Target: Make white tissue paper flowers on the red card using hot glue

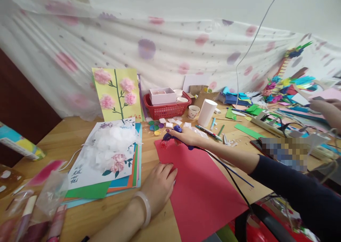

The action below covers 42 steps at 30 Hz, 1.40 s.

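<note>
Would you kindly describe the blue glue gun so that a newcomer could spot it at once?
Start at the wooden table and find the red paper sheet in front of the person. At its far corner the right hand grips the blue glue gun. Alone among the nearby craft bits, it trails a black cord.

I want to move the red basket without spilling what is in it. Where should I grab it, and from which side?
Grip the red basket by its rim at both short ends, coming from above. It is a shallow open mesh tray with a white box and bowls inside, so a level two-handed lift likely suits it best.
</note>
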### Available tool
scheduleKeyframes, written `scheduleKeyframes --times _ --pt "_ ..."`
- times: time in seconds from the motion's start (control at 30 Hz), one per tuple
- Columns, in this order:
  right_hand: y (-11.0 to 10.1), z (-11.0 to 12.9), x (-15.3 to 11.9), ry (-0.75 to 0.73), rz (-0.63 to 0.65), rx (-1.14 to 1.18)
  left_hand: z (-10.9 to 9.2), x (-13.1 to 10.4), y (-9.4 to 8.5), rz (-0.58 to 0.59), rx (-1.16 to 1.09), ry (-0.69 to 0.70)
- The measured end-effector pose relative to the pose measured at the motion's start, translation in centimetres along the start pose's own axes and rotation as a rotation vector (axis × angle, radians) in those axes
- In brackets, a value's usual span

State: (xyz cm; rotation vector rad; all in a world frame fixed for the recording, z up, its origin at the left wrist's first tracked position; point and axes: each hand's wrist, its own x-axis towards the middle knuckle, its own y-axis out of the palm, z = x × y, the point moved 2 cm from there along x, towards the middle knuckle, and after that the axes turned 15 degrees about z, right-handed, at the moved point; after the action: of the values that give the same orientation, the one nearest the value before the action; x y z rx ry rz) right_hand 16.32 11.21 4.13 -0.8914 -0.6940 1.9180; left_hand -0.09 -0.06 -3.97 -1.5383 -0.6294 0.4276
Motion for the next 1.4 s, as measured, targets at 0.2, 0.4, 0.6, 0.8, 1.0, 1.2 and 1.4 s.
scheduleKeyframes --times 0.2,0.4,0.6,0.8,1.0,1.2,1.4 --pt "0.8 0.7 0.0 -0.048 0.060 0.001 -0.1 0.0 0.0 0.018 -0.007 -0.015" --pt "0.4 0.6 -0.3 -0.038 0.017 -0.016 -0.1 0.0 -0.1 0.029 0.001 -0.018" --pt "0.7 0.8 -0.6 -0.003 0.030 -0.055 -0.1 0.0 -0.1 0.044 -0.015 -0.011" --pt "0.5 1.1 -0.9 -0.027 0.027 -0.052 -0.1 0.0 -0.1 0.035 -0.003 -0.014" --pt "0.7 0.7 -0.8 0.008 0.047 -0.045 -0.1 0.0 -0.1 0.036 -0.014 -0.013" --pt "0.4 0.9 -0.7 -0.009 0.016 -0.052 0.0 -0.1 0.0 0.023 -0.014 -0.010" --pt "0.7 0.6 -0.8 0.019 0.042 -0.061 -0.2 0.0 -0.2 0.039 0.003 -0.019"
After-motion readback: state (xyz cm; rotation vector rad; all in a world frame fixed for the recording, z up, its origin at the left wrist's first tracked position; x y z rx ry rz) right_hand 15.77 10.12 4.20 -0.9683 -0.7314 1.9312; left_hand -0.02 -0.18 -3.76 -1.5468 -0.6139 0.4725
